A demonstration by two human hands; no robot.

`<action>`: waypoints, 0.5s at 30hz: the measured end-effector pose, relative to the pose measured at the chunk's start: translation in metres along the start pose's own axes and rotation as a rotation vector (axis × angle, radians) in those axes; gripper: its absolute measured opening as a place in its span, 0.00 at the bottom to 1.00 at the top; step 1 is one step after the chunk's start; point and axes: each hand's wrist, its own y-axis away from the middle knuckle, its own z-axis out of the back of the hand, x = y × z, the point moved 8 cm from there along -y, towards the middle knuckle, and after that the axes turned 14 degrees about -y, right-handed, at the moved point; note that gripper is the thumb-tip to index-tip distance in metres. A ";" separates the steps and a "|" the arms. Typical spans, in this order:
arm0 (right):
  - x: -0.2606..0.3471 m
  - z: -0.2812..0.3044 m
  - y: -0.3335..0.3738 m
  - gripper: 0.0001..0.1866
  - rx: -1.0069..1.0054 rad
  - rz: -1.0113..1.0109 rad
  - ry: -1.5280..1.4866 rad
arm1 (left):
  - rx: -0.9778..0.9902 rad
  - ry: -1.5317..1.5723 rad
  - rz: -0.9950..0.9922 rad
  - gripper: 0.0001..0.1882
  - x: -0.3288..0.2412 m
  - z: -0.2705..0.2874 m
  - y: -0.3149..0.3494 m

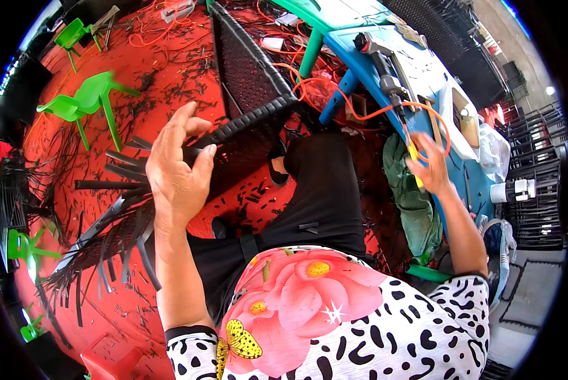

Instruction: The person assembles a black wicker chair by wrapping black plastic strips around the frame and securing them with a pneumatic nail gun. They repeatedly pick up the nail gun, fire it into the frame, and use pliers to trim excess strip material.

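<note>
Red flooring [182,76] lies strewn with dark scraps beside a blue bench [350,60]. One black woven piece [252,69] stands before the person. The left of the hands [177,171], thumb and fingers parted, is at its edge, contact unclear; the right [432,166] grips a yellow-handled tool [413,152] near the bench.

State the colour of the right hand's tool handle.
The handle shows yellow, clearest in the head view.
</note>
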 end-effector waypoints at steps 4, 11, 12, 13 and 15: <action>-0.055 0.006 0.064 0.31 -0.122 -0.224 0.101 | -0.011 -0.020 0.019 0.30 0.003 -0.003 -0.002; -0.139 0.109 0.130 0.32 -0.401 -0.437 0.732 | 0.001 -0.126 -0.022 0.30 0.005 -0.015 -0.020; -0.153 0.120 0.135 0.33 -0.388 -0.524 0.747 | 0.004 -0.127 0.001 0.30 0.008 -0.016 -0.021; -0.168 0.132 0.142 0.34 -0.390 -0.627 0.733 | -0.002 -0.137 0.036 0.29 0.015 -0.014 -0.021; -0.187 0.138 0.145 0.32 -0.366 -0.713 0.702 | -0.049 -0.267 -0.078 0.26 0.008 -0.009 -0.023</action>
